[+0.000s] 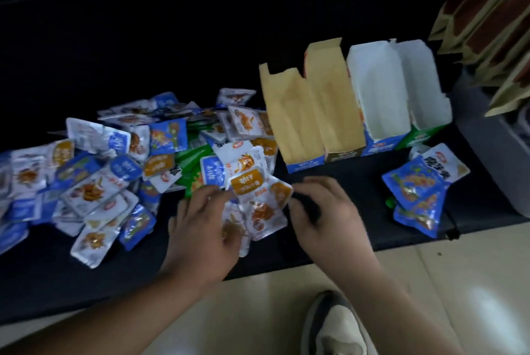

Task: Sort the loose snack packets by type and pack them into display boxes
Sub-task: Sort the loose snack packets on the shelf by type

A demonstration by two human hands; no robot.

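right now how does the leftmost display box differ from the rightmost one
The leftmost display box is brown inside with a blue front; the rightmost display box is white inside with a green front. Both are open and look empty.

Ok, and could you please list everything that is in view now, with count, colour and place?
pile: many loose packets, white, blue, orange and green, left on the dark top
held packets: a few, white and orange, at the pile's front edge
blue packets: small stack, blue, right, in front of the boxes
boxes: four, open, two brown inside and two white inside, in a row right of the pile
bags: several, brown, top right
shoe: one, grey and cream, on the pale floor, bottom
left hand: grips the held packets
right hand: fingers curled at their right edge, grip unclear
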